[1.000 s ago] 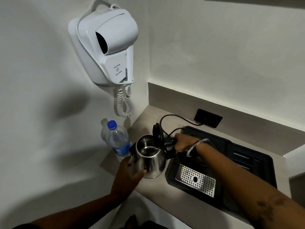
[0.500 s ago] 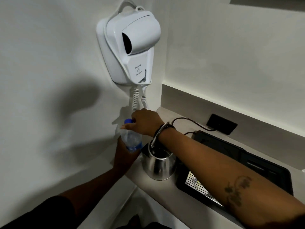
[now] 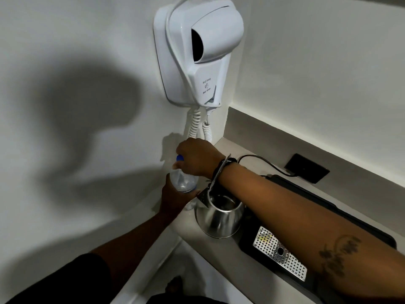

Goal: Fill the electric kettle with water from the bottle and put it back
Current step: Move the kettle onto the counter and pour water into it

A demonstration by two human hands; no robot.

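Observation:
A clear plastic water bottle (image 3: 183, 181) with a blue cap (image 3: 179, 158) stands upright at the counter's left end, against the wall. My left hand (image 3: 173, 199) wraps around its lower body. My right hand (image 3: 197, 157) reaches across from the right and its fingers close over the cap. Just right of the bottle stands the steel electric kettle (image 3: 220, 218) on the counter, its top open; my right forearm crosses above it and hides its lid and handle.
A black tray (image 3: 328, 216) with a perforated metal drip plate (image 3: 279, 253) lies right of the kettle. A black cord (image 3: 260, 161) runs to a wall socket (image 3: 306, 168). A white wall-hung hair dryer (image 3: 197, 53) with coiled cable hangs above the bottle. The counter (image 3: 197, 244) ends near the kettle.
Both hands left the kettle and moved left to the bottle: the left took its body, the right closed on the cap. The camera has moved closer.

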